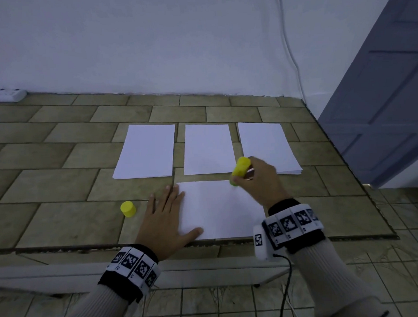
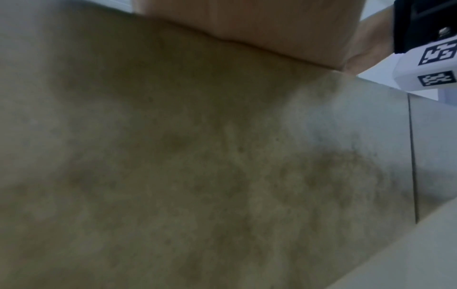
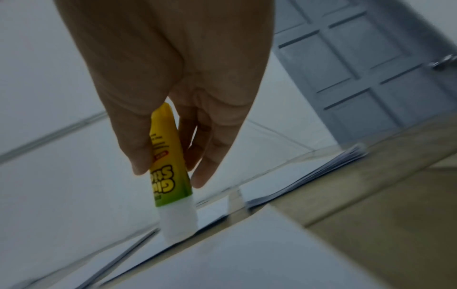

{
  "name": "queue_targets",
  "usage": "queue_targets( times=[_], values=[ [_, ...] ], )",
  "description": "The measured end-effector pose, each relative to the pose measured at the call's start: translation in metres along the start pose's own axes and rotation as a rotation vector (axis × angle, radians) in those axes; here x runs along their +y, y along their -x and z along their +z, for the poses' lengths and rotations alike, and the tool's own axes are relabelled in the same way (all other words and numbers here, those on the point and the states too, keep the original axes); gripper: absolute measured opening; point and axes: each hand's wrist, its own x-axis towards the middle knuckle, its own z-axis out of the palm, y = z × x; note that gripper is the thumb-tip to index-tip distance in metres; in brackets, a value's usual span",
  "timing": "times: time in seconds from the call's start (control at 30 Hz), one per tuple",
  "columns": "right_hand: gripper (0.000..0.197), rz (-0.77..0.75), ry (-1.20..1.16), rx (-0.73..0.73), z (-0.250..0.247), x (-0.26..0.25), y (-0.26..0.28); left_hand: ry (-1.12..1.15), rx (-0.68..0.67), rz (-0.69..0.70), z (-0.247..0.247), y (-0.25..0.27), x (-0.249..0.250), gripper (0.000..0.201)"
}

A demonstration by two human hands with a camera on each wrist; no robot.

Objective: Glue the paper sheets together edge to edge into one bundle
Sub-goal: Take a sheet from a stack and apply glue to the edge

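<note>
Right hand (image 1: pixel 257 180) gripping uncapped glue stick (image 1: pixel 239 169), tip touching far edge of near sheet (image 1: pixel 220 210) below fingertips. Left hand (image 1: pixel 167 220) pressing flat, fingers straight, on sheet's left edge. Gluing step underway; next likely calling for steady stroke along edge.
</note>
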Motion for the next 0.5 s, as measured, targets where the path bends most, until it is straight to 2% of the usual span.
queue_targets(
  times=[0.17, 0.33, 0.5],
  values=[
    [0.016, -0.146, -0.074, -0.235, 0.048, -0.034, 0.012, 0.004, 0.005, 0.007, -0.001, -0.001, 0.001, 0.119],
    [0.021, -0.208, 0.037, -0.284, 0.079, -0.048, 0.014, 0.032, 0.014, 0.021, -0.001, 0.0, 0.0, 0.115],
    [0.025, -0.232, 0.144, -0.303, 0.085, -0.055, 0.013, 0.055, 0.052, 0.041, -0.005, 0.0, 0.002, 0.109]
  ],
)
